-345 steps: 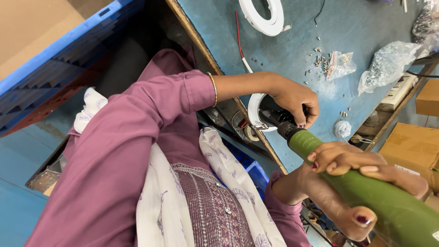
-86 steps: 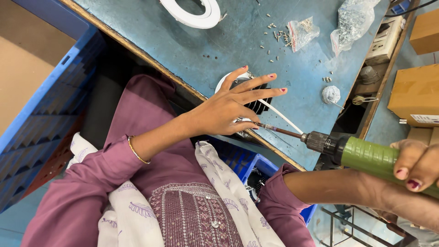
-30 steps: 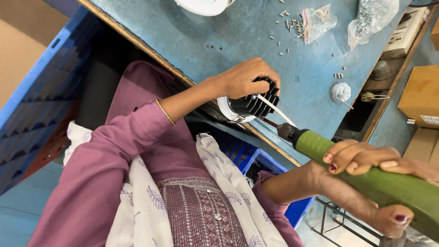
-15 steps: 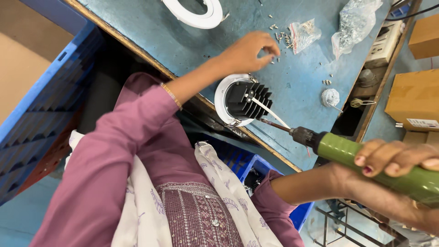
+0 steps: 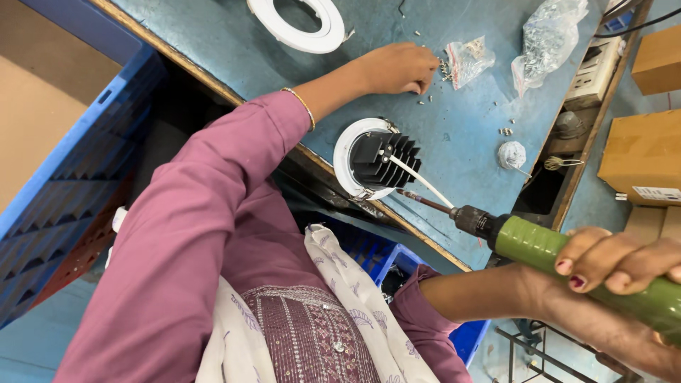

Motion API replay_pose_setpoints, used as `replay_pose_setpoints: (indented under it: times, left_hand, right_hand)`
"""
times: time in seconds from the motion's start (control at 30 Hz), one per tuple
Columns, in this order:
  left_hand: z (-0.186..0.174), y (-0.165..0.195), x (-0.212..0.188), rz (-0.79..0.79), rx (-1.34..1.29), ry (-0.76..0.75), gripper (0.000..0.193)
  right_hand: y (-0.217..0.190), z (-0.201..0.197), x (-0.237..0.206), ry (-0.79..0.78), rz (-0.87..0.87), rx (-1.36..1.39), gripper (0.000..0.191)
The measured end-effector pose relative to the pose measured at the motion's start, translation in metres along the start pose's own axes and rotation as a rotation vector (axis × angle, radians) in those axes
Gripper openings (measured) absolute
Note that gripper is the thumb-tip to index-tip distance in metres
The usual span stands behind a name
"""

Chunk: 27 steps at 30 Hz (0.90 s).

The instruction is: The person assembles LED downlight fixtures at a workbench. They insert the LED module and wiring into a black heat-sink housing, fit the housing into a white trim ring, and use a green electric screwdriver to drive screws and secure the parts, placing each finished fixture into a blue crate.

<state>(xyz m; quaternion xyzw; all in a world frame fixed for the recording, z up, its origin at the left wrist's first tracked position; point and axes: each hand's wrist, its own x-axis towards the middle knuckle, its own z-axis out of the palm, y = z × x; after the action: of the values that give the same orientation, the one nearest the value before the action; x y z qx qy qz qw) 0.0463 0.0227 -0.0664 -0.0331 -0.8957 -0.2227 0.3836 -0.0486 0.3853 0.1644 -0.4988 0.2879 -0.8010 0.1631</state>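
Observation:
My left hand [image 5: 397, 67] reaches across the blue table [image 5: 213, 57], fingertips down among several loose screws [image 5: 433, 89] beside a small clear screw bag [image 5: 468, 60]. Whether it has pinched a screw is hidden. A round white downlight with a black finned heat sink [image 5: 376, 159] lies at the table's near edge, untouched, with a white strip sticking out of it. My right hand [image 5: 617, 266] grips a green electric screwdriver [image 5: 567, 255], whose bit [image 5: 425, 202] points at the downlight's rim from the right.
A white ring-shaped trim [image 5: 294, 28] lies at the far side. A larger clear bag of parts [image 5: 546, 39], a white ball of tape [image 5: 512, 154] and a power strip [image 5: 592, 67] sit right. Cardboard boxes [image 5: 642, 152] stand beyond the table's edge. A blue crate [image 5: 78, 177] is left.
My left hand let go of the downlight and moved out to the loose screws. The screwdriver stays in my right hand, its bit still close to the downlight.

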Motion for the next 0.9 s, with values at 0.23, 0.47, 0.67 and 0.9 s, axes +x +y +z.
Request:
replay_pose_setpoints:
  times: [0.23,0.47,0.67,0.9]
  left_hand:
    - [0.011,-0.008,-0.001,-0.027,-0.054,-0.017,0.012]
    - [-0.002,0.001,0.006,-0.120,-0.218,-0.009,0.012]
    - [-0.053,0.056,-0.001,-0.324,-0.573,0.093,0.008]
    - [-0.110,0.171,-0.076,-0.501,-0.855,0.234,0.012]
  right_hand:
    - [0.001,-0.001,-0.002,0.044,-0.022,0.040,0.078]
    - [-0.004,-0.012,-0.001,-0.005,0.010,0.085,0.072]
    - [-0.010,-0.042,0.003,-0.078,0.001,0.141,0.071]
    - [-0.004,-0.056,0.019,-0.122,0.026,0.381,0.048]
